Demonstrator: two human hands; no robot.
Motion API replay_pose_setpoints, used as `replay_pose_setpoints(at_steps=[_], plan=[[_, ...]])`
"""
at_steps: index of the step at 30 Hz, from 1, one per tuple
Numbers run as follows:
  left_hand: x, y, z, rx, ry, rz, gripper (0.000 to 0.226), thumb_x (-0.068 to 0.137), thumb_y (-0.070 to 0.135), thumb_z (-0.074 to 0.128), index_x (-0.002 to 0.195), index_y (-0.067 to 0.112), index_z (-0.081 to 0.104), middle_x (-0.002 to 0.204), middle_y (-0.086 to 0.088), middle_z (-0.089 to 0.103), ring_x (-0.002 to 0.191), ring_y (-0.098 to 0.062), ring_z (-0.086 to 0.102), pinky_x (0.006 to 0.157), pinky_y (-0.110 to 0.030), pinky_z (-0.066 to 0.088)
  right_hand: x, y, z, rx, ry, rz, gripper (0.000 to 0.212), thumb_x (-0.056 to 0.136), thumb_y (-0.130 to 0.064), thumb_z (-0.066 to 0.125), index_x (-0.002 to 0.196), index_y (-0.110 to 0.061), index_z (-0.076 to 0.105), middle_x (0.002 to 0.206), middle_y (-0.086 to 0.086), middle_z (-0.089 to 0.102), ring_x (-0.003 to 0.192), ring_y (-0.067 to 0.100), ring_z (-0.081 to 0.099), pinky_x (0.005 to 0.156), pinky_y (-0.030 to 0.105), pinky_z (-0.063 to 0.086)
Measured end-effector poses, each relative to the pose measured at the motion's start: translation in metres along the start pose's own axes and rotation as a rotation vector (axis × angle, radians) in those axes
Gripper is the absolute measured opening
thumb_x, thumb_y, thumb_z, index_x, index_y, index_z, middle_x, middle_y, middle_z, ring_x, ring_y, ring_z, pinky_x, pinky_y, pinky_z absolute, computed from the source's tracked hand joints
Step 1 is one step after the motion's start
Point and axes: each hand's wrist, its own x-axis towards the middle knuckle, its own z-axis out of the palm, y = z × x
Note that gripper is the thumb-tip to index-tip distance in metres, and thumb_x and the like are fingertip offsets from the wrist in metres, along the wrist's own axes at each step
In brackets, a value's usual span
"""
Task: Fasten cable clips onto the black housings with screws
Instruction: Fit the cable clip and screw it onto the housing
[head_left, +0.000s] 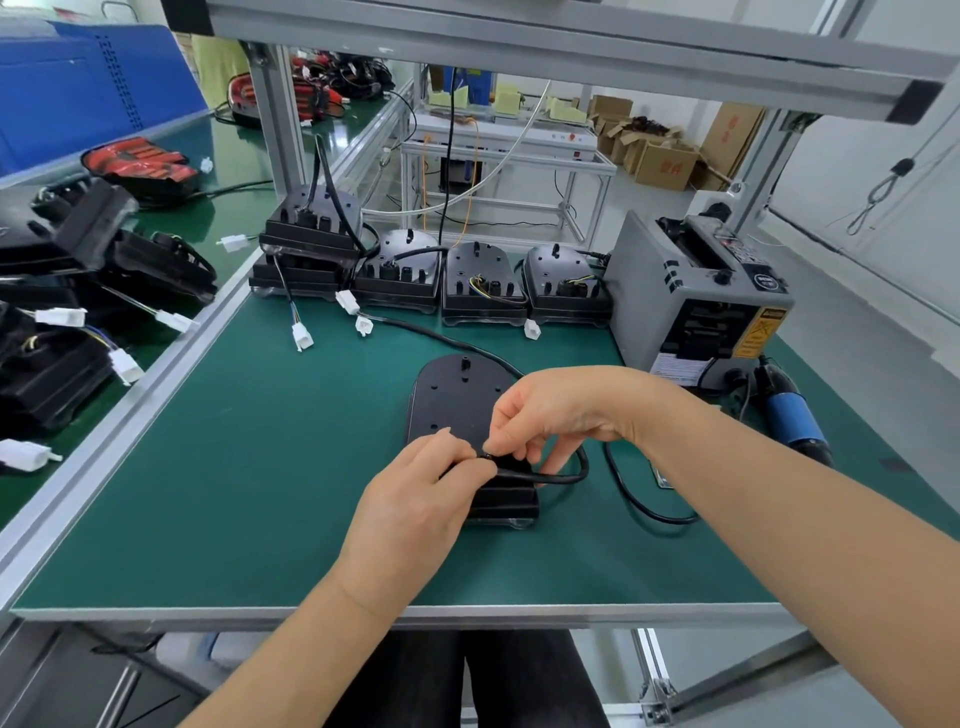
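A black housing lies flat on the green mat in front of me, its near end partly hidden by my hands. Its black cable loops out to the right of the housing. My left hand pinches the cable close to where it leaves the housing. My right hand reaches in from the right, and its thumb and fingertips pinch a small black piece on the cable; I cannot tell whether that piece is a cable clip. No screw is visible.
Several more black housings with cables and white connectors line the mat's far edge. A grey tape dispenser stands at the right, a blue-handled electric screwdriver beside it. Piled housings cover the left bench.
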Motion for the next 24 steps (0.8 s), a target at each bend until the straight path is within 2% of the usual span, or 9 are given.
replay_pose_setpoints(at_steps=[5,9,12,15,18,20,22,24], plan=[[0.0,0.001,-0.001,-0.016,-0.001,-0.004,0.022,0.069,-0.012,0.077,0.083,0.005,0.074,0.077,-0.008,0.063,0.071,-0.027,0.063,0.083,-0.039,0.056,-0.003,-0.002,0.004,0.012,0.033,0.001,0.011,0.087,-0.028,0.068,0.08,-0.019,0.064,0.079,-0.001,0.06,0.065,0.009,0.056,0.059,0.025,0.055],[0.001,0.003,-0.003,-0.014,0.005,-0.018,0.02,0.07,-0.01,0.076,0.082,0.005,0.074,0.077,-0.007,0.063,0.072,-0.026,0.064,0.082,-0.038,0.057,-0.011,-0.001,0.008,0.069,0.088,-0.019,0.016,0.091,-0.033,0.063,0.083,-0.019,0.065,0.081,0.0,0.061,0.066,0.01,0.058,0.06,0.026,0.055],[0.0,0.005,-0.004,-0.024,0.01,-0.026,0.019,0.071,-0.011,0.075,0.081,0.005,0.073,0.076,-0.008,0.062,0.072,-0.026,0.064,0.08,-0.038,0.057,-0.023,0.003,0.006,0.077,0.273,-0.039,0.016,0.091,-0.03,0.062,0.082,-0.016,0.063,0.078,0.001,0.061,0.064,0.01,0.057,0.063,0.027,0.058],[0.0,0.007,-0.006,-0.034,-0.003,-0.029,0.019,0.07,-0.011,0.076,0.08,0.005,0.072,0.076,-0.007,0.061,0.071,-0.025,0.063,0.073,-0.037,0.058,-0.053,0.02,-0.015,0.021,0.472,-0.027,0.015,0.09,-0.025,0.061,0.079,-0.016,0.063,0.073,0.001,0.062,0.059,0.009,0.057,0.054,0.022,0.054],[0.001,0.006,-0.007,-0.048,-0.021,-0.017,0.019,0.071,-0.01,0.075,0.082,0.005,0.072,0.076,-0.006,0.061,0.069,-0.024,0.062,0.067,-0.038,0.058,-0.095,0.053,-0.054,-0.014,0.512,0.125,0.015,0.088,-0.02,0.062,0.077,-0.01,0.064,0.063,0.0,0.061,0.048,0.007,0.056,0.049,0.02,0.05],[0.001,0.005,-0.006,-0.052,-0.016,-0.017,0.019,0.071,-0.01,0.075,0.083,0.005,0.072,0.076,-0.006,0.061,0.069,-0.024,0.062,0.067,-0.038,0.058,-0.112,0.084,-0.08,-0.024,0.584,0.317,0.015,0.089,-0.013,0.06,0.076,-0.005,0.061,0.058,0.004,0.057,0.046,0.013,0.051,0.047,0.022,0.047],[0.001,0.005,-0.005,-0.055,-0.009,-0.024,0.02,0.07,-0.011,0.075,0.083,0.005,0.072,0.076,-0.006,0.061,0.068,-0.024,0.061,0.068,-0.039,0.058,-0.112,0.117,-0.099,-0.117,0.714,0.529,0.015,0.09,-0.009,0.056,0.077,-0.002,0.057,0.063,0.01,0.057,0.053,0.02,0.052,0.053,0.024,0.047],[0.0,0.005,-0.005,-0.058,-0.009,-0.029,0.021,0.07,-0.011,0.075,0.082,0.005,0.072,0.075,-0.006,0.06,0.068,-0.024,0.061,0.065,-0.039,0.058,-0.099,0.144,-0.108,-0.316,0.795,0.688,0.015,0.088,-0.011,0.054,0.082,0.003,0.059,0.075,0.015,0.059,0.066,0.027,0.058,0.059,0.028,0.046]])
